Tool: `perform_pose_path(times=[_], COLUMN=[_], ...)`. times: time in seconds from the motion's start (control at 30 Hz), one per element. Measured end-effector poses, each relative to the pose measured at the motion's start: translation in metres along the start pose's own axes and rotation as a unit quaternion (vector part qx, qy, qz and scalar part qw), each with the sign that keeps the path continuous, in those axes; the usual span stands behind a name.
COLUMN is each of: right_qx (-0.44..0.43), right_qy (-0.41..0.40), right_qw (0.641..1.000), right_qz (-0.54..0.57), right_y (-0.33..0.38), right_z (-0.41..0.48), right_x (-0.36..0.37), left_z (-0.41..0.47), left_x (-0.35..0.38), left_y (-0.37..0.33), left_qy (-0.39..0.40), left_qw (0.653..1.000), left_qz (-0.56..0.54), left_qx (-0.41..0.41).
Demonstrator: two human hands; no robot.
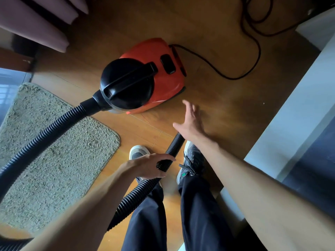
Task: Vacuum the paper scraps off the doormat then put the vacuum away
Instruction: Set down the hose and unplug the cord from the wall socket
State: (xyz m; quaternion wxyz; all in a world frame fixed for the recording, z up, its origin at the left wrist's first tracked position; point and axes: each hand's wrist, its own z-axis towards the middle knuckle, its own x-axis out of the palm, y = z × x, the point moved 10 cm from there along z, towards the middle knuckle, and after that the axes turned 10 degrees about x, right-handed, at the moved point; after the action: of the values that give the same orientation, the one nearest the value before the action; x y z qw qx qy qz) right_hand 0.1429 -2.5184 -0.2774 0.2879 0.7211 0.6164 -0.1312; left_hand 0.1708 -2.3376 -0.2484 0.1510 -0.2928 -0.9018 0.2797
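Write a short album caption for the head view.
Left hand grips the black hose while the open right hand reaches toward the red vacuum beside the doormat.

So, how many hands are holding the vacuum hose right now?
1. The left hand grips the black hose above the shoes. The right hand is open, fingers spread, over the floor beside the red vacuum, holding nothing.

Left hand grips the black ribbed hose; right hand spreads open near the orange vacuum, right of the doormat.
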Motion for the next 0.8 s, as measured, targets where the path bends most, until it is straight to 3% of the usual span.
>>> perform_pose_path(times=[0.1, 0.17, 0.3, 0.67, 0.73, 0.8], right_qx=[-0.127, -0.167, -0.188, -0.152, -0.158, -0.172], right_qy=[-0.090, -0.090, -0.062, -0.044, -0.038, -0.023], right_qw=[0.988, 0.982, 0.974, 0.959, 0.958, 0.970], right_qz=[0.025, -0.003, -0.111, -0.237, -0.238, -0.169], right_y=[0.066, 0.097, 0.119, 0.118, 0.117, 0.114], right_z=[0.005, 0.010, 0.025, 0.035, 0.038, 0.037], right_x=[-0.040, -0.047, -0.034, -0.024, -0.024, -0.024], left_z=[0.002, 0.002, 0.003, 0.005, 0.003, 0.001], left_x=[0.000, -0.001, -0.003, -0.006, -0.008, -0.008], left_y=[-0.001, -0.003, -0.006, -0.008, -0.009, -0.010], left_qy=[-0.002, -0.004, -0.007, -0.019, -0.024, -0.029], left_qw=[1.000, 1.000, 1.000, 0.999, 0.999, 0.999], left_qz=[-0.008, -0.012, -0.015, -0.034, -0.028, -0.020], left_qx=[0.004, 0.004, 0.008, 0.017, 0.013, 0.011])
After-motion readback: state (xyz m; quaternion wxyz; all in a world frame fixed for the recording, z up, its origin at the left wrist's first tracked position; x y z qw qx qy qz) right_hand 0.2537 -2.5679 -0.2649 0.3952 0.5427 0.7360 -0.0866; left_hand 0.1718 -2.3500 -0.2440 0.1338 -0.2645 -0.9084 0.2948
